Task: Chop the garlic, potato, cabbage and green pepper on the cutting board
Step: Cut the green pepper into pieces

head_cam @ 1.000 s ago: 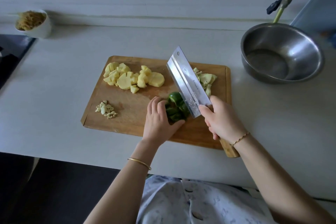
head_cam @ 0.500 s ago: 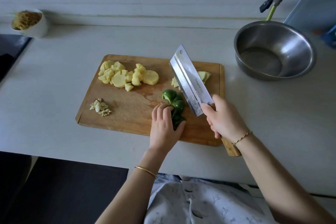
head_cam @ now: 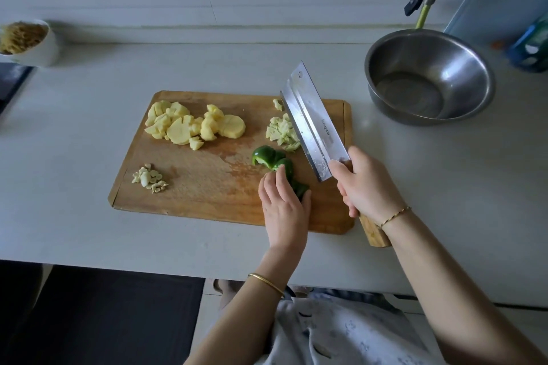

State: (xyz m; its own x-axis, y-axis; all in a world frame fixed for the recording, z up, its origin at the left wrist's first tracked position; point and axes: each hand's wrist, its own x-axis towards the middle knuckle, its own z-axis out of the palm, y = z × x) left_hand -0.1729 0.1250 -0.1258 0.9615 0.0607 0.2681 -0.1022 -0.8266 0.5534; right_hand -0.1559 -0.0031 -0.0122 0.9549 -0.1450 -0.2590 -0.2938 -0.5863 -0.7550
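A wooden cutting board point(head_cam: 207, 187) lies on the pale counter. On it are a pile of yellow potato slices point(head_cam: 192, 124) at the back left, chopped garlic point(head_cam: 149, 178) at the front left, and pale chopped cabbage point(head_cam: 281, 132) at the back right. A green pepper point(head_cam: 271, 158) lies near the board's middle right, and my left hand point(head_cam: 284, 204) presses down on its near end. My right hand point(head_cam: 366, 187) grips the wooden handle of a wide cleaver point(head_cam: 311, 121), whose blade is lifted and tilted just right of the pepper, over the cabbage.
A steel bowl point(head_cam: 430, 77) stands on the counter to the back right of the board. A white cup point(head_cam: 29, 41) with brownish strands sits at the far left by the wall. A blue-green bottle point(head_cam: 530, 44) is at the right edge.
The cleaver has lifted off the pepper and swung right, uncovering the cabbage. My left hand has slid toward the pepper's near end. The view has shifted a little.
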